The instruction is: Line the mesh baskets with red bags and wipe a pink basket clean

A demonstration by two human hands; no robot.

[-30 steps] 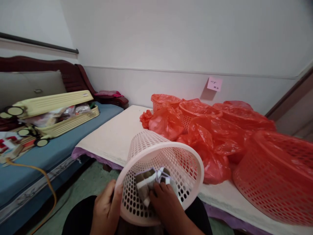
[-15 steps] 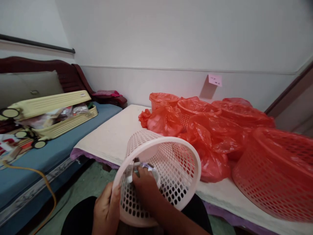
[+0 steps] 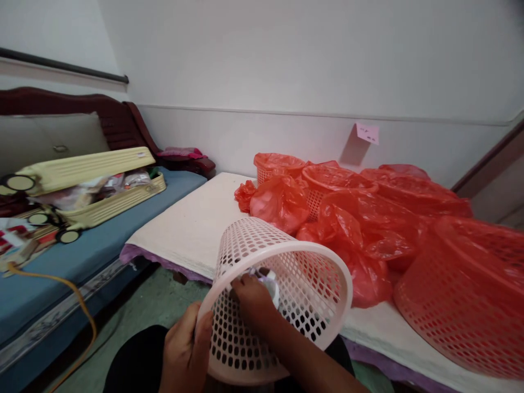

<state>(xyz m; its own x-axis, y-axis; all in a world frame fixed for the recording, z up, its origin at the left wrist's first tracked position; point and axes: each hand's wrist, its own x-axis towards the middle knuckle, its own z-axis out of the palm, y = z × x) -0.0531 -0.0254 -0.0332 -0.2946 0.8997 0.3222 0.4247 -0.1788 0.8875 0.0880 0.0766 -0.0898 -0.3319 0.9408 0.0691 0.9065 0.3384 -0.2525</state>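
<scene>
A pale pink perforated plastic basket (image 3: 254,233) lies tilted between my knees, its mouth facing me. My left hand (image 3: 187,345) is wrapped around the left side of its rim. Deep inside the basket, my right hand (image 3: 254,299) has its fingers curled at a small cluster of white and purplish items (image 3: 272,285). The fingertips are partly hidden, and what they hold cannot be made out.
Red plastic bags (image 3: 282,202) and bag-covered baskets (image 3: 462,289) crowd the right of the white mattress (image 3: 176,224). An open cream suitcase (image 3: 94,164) full of things lies on the blue bed (image 3: 180,185) at left. A yellow cord (image 3: 79,297) hangs down its side.
My right hand has shifted within the basket, and a clear and white item formerly beside its fingers no longer shows there. The basket sits slightly further right in view; my left hand keeps its rim.
</scene>
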